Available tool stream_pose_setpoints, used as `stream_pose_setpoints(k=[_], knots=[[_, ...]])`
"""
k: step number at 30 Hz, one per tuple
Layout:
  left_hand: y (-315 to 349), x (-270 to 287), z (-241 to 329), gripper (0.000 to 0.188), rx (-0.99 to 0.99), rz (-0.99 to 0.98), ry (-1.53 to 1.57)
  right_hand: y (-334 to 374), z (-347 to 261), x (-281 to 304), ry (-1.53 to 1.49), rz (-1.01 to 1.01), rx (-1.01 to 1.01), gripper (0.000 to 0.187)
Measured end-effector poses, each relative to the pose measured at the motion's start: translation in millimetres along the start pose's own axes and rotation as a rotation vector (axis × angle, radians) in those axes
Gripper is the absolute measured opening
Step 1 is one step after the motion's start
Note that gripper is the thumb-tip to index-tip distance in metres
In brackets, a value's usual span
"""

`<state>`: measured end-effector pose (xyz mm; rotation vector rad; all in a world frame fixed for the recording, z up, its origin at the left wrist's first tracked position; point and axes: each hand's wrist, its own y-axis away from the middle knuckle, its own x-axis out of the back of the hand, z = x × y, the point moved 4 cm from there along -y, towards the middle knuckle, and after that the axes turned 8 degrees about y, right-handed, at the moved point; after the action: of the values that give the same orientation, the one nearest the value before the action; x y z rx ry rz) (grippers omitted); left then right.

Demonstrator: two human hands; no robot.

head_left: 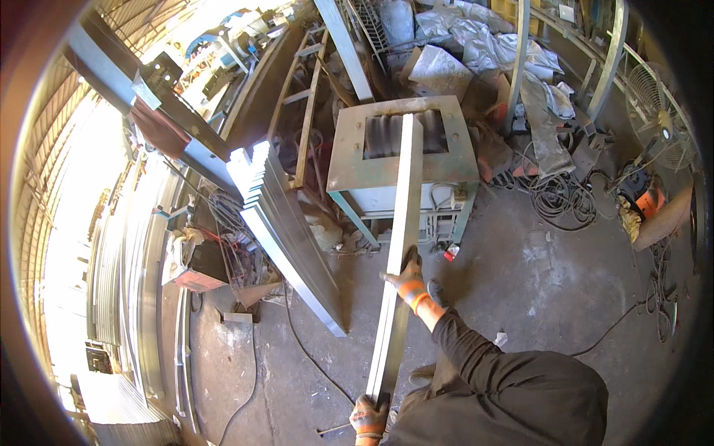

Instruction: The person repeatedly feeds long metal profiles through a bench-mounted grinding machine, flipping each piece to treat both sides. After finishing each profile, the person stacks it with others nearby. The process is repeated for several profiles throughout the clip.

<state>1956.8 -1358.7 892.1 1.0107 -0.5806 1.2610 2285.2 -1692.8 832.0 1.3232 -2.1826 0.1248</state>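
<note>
Gloves (419, 294) in grey and orange cover both hands, which share one long, silvery metal bar (399, 234). That bar runs away from the body, its near end low in the view and its far end in front of the dark, ribbed opening (383, 137) of a green-grey metal stand (357, 175); whether the far end rests on the stand or hangs above it, I cannot tell. The left hand (370, 416) grips the near end, fingers curled about it. The right hand (410, 281) holds the bar farther along, thumb across the upper face and fingers at the right side. A dark sleeve (468, 346) covers the right forearm down to near the wrist. Just left of the bar, a stack of similar metal bars (290, 238) slants from the upper left down toward the floor (520, 297). Near the left hand lies a thin rod (332, 429), and a black cable (303, 346) curves over the concrete between stack and hand. A small red object (451, 253) sits by the stand's right leg. Farther right are coiled cables (567, 204) and a wire-caged fan (664, 123); behind the stand, crumpled silvery sheeting (483, 41) is heaped.
</note>
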Motion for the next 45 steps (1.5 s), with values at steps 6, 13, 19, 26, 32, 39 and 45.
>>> stream_pose_setpoints(k=[6,13,19,26,32,39,45], knots=[[-131.4,-0.2,44.7,0.121,0.094,-0.514,1.089,-145.0,39.6,-35.7,-1.21,-0.139,-0.089,0.055],[-321.6,-25.2,216.8,0.078,0.115,-0.36,0.441,-379.6,-23.9,52.9,0.022,0.236,0.348,0.069],[-508.8,-56.0,381.2,0.084,-0.112,-0.137,0.321,-595.7,-148.0,62.7,0.925,0.22,0.458,0.084],[-563.8,-65.0,398.9,0.081,-0.057,-0.194,0.405,-648.1,-155.5,68.8,1.167,0.325,0.464,0.068],[-439.1,-38.4,303.9,0.076,-0.028,-0.191,0.349,-509.7,-119.9,35.6,1.092,0.16,0.308,0.073],[-238.3,-12.1,146.6,0.066,-0.078,-0.17,0.344,-248.1,-90.3,4.5,0.988,0.226,0.354,0.075],[-100.2,35.0,26.0,0.063,-0.035,-0.209,0.286,-58.9,-85.2,-26.6,0.876,0.243,0.384,0.079]])
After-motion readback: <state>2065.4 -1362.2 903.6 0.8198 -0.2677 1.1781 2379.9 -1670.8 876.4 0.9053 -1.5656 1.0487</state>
